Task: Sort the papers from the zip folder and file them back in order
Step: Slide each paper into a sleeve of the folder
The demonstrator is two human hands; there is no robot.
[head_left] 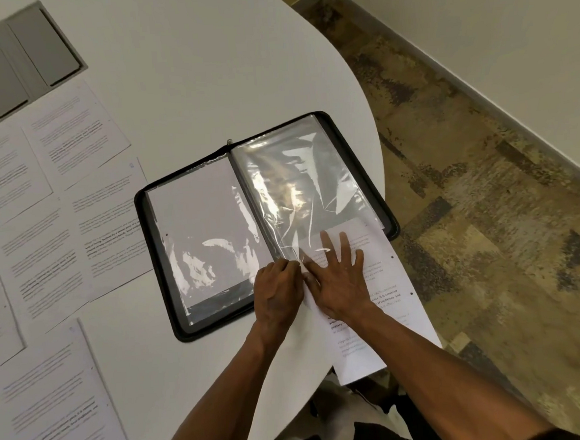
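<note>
A printed sheet (373, 303) slides halfway into a clear sleeve (300, 191) of the open zip folder (161, 263), lower centre; the right hand (337, 278) presses it with fingers spread flat while the left hand (279, 286) pinches the sleeve's mouth. Holding that mouth wide should prevent snagging.

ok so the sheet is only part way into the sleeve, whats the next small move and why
Probably slide the sheet further up into the right-hand sleeve. Its top is inside, but most of it hangs over the table edge. The left hand pinches the sleeve's mouth and the right hand lies flat on the paper, ready to push.
</note>
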